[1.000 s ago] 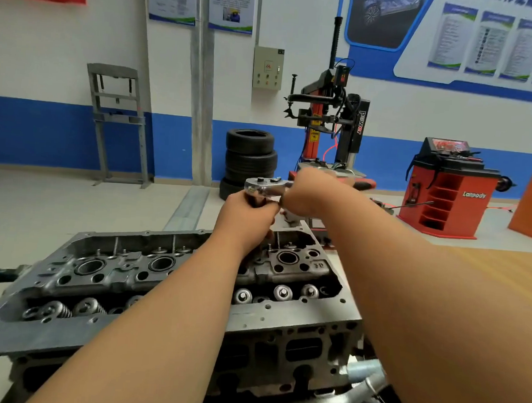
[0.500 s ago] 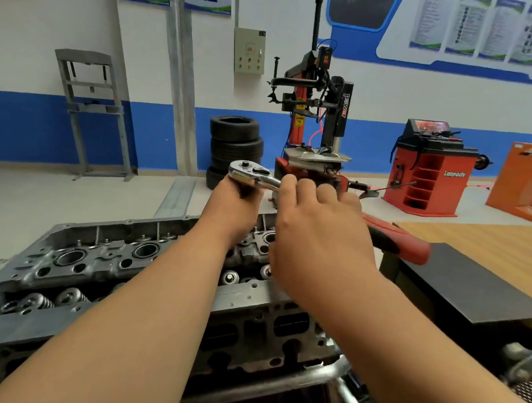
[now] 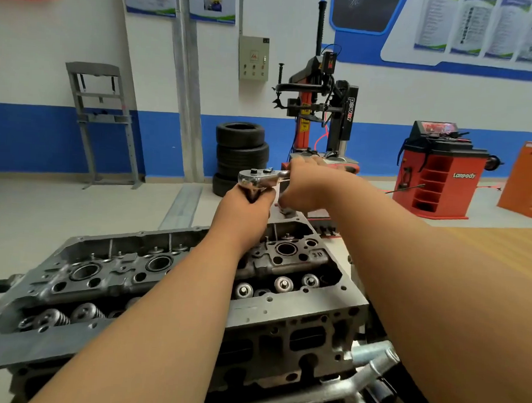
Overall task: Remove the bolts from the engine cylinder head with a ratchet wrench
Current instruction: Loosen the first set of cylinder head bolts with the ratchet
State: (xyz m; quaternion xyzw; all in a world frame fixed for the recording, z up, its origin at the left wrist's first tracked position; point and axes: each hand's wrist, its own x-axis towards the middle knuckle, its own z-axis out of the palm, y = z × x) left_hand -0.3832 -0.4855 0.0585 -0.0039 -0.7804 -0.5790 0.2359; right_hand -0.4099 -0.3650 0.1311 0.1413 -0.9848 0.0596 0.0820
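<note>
above the cylinder head (image 3: 285, 319), the left hand (image 3: 244, 214) is curling its fingers (image 3: 263, 198) under the ratchet wrench (image 3: 257, 176), holding it square; the right hand (image 3: 306, 186) is gripping its handle (image 3: 283, 173), needing level sweeps.

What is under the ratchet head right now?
The left hand grips the ratchet right below its head, above the cylinder head. A dark sliver shows inside its grip; any socket or bolt is hidden by that hand. The right hand holds the handle.

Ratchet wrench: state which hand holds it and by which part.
Both hands hold the ratchet wrench: the left hand grips just under its head, the right hand grips its handle.
</note>
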